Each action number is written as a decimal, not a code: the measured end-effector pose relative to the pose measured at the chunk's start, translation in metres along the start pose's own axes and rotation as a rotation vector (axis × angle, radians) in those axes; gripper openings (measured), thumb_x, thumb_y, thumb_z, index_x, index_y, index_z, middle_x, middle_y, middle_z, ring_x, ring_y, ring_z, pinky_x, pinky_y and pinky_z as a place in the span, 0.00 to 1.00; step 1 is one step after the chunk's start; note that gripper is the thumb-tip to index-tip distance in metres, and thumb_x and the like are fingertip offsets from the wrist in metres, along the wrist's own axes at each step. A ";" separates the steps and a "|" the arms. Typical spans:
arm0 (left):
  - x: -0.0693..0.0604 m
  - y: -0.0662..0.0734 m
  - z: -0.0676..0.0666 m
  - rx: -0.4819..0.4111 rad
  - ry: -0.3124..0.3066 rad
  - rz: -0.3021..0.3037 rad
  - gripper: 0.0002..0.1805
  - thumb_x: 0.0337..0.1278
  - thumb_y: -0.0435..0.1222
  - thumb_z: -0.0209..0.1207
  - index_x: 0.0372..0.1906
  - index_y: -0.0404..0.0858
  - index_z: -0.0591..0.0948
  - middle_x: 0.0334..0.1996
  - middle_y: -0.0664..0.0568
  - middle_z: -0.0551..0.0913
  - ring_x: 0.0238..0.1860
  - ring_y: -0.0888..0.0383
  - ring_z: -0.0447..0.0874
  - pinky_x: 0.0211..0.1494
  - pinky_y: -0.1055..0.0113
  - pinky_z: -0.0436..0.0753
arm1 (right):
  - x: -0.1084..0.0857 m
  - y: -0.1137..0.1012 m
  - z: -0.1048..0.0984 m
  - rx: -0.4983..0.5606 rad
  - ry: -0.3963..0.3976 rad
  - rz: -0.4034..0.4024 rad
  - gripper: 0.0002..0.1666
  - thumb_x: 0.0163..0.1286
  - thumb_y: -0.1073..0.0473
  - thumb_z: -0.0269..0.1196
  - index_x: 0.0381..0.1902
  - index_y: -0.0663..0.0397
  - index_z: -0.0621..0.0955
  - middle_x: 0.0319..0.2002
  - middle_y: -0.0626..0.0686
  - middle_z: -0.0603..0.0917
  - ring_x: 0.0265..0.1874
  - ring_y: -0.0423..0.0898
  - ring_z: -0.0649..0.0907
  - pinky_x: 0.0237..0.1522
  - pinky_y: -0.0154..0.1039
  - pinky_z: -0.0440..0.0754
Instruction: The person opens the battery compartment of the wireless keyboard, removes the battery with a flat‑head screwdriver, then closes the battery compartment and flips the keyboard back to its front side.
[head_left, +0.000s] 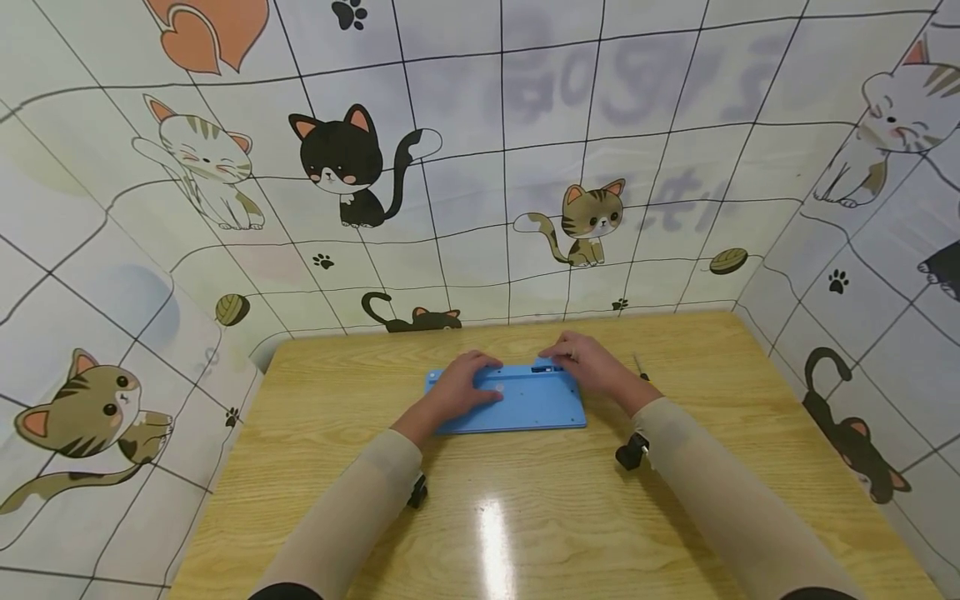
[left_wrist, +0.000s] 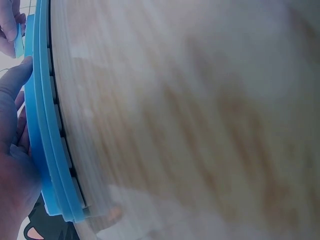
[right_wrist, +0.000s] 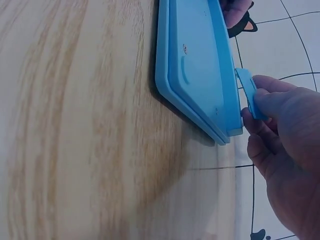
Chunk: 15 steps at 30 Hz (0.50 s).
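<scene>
Pinches with the right hand [head_left: 588,364], between thumb and fingers, a small blue cover [right_wrist: 245,84], close by an open slot [head_left: 543,369]. With the left hand [head_left: 456,390], grips the far side of the blue keyboard [head_left: 536,407], face down on the wooden table [head_left: 337,450]. Could drop the cover if pinched too loosely, jam it if seated askew, or skid the keyboard if pressed too hard.
</scene>
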<state>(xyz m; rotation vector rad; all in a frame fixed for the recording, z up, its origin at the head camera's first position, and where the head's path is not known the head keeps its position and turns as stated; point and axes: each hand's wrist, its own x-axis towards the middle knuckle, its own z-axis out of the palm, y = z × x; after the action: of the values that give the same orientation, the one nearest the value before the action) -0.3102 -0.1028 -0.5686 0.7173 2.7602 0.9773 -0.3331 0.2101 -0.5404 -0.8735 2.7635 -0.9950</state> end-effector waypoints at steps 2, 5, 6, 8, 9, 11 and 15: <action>0.000 0.000 0.001 0.005 -0.002 -0.002 0.29 0.71 0.47 0.75 0.72 0.47 0.83 0.70 0.51 0.80 0.76 0.47 0.74 0.81 0.48 0.71 | 0.000 0.001 0.000 0.002 0.001 0.004 0.16 0.85 0.68 0.62 0.60 0.56 0.92 0.47 0.52 0.85 0.45 0.49 0.83 0.46 0.45 0.83; 0.000 0.000 0.001 0.007 -0.004 -0.005 0.29 0.72 0.47 0.75 0.73 0.47 0.82 0.70 0.51 0.80 0.76 0.47 0.74 0.81 0.48 0.71 | 0.000 0.000 0.000 -0.002 0.001 0.005 0.15 0.84 0.68 0.63 0.60 0.58 0.92 0.48 0.53 0.86 0.46 0.50 0.84 0.46 0.45 0.84; 0.000 0.000 0.001 0.008 -0.007 -0.007 0.29 0.72 0.47 0.75 0.73 0.47 0.82 0.70 0.51 0.79 0.76 0.48 0.74 0.81 0.48 0.71 | 0.000 0.000 0.001 -0.003 0.000 0.011 0.14 0.83 0.68 0.64 0.59 0.58 0.92 0.47 0.53 0.86 0.46 0.50 0.84 0.45 0.45 0.84; 0.000 0.001 0.000 0.011 -0.013 -0.011 0.30 0.72 0.48 0.74 0.73 0.48 0.82 0.71 0.51 0.79 0.76 0.48 0.74 0.81 0.48 0.71 | 0.000 -0.001 0.001 -0.002 -0.003 0.020 0.14 0.82 0.68 0.66 0.59 0.58 0.92 0.48 0.53 0.86 0.45 0.49 0.84 0.45 0.45 0.84; 0.000 0.001 0.000 0.009 -0.013 -0.011 0.30 0.72 0.48 0.74 0.73 0.48 0.82 0.71 0.51 0.79 0.76 0.48 0.73 0.81 0.48 0.71 | 0.000 -0.001 0.001 0.001 -0.007 0.025 0.14 0.81 0.68 0.67 0.59 0.59 0.92 0.47 0.53 0.86 0.45 0.49 0.84 0.45 0.45 0.84; 0.000 0.002 0.000 0.006 -0.011 -0.012 0.30 0.72 0.48 0.75 0.73 0.48 0.82 0.71 0.51 0.79 0.76 0.48 0.73 0.81 0.47 0.71 | 0.000 -0.001 0.001 0.006 -0.015 0.035 0.14 0.80 0.68 0.68 0.59 0.59 0.92 0.47 0.53 0.86 0.45 0.49 0.84 0.45 0.45 0.84; -0.001 0.002 0.000 0.007 -0.001 -0.006 0.29 0.71 0.47 0.75 0.73 0.46 0.83 0.70 0.50 0.80 0.76 0.46 0.74 0.81 0.46 0.71 | 0.001 0.001 0.001 -0.013 -0.033 0.024 0.15 0.77 0.69 0.70 0.59 0.59 0.92 0.48 0.53 0.85 0.44 0.48 0.83 0.45 0.45 0.84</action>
<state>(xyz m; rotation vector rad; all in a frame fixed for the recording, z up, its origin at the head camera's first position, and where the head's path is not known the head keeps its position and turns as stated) -0.3088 -0.1015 -0.5669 0.7106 2.7646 0.9665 -0.3337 0.2094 -0.5418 -0.8484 2.7492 -0.9518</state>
